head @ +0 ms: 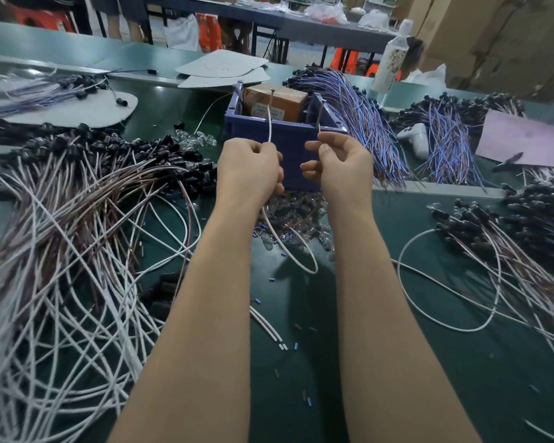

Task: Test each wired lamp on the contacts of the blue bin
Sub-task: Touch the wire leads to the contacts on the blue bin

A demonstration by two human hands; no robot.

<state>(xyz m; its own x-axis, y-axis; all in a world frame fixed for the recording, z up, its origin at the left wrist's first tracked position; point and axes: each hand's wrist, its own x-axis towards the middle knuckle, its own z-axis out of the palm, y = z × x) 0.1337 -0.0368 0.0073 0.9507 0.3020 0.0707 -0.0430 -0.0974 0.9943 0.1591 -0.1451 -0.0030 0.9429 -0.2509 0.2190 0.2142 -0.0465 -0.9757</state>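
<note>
Both hands work just before the blue bin (285, 145) on the desk. On the head camera my left hand (250, 169) pinches a white wire (270, 123) running up to one upright contact (272, 90); my right hand (338, 167) pinches the other end by the second contact (321, 110). The wire looks light and floppy, so I'd grip near the tips. I cannot make out its lamp.

Place: small-parts assembly workshop, factory floor.
Bench: long dark-green work surface (445, 298), heaped with white-and-brown wired black lamp holders (77, 203) and blue-purple wire bundles (359, 103).
Loose stock: small clear glass bulbs (199, 137).
Background: grey tables (301, 25), orange plastic stools (344, 60), stacked brown cardboard cartons (499, 43).
</note>
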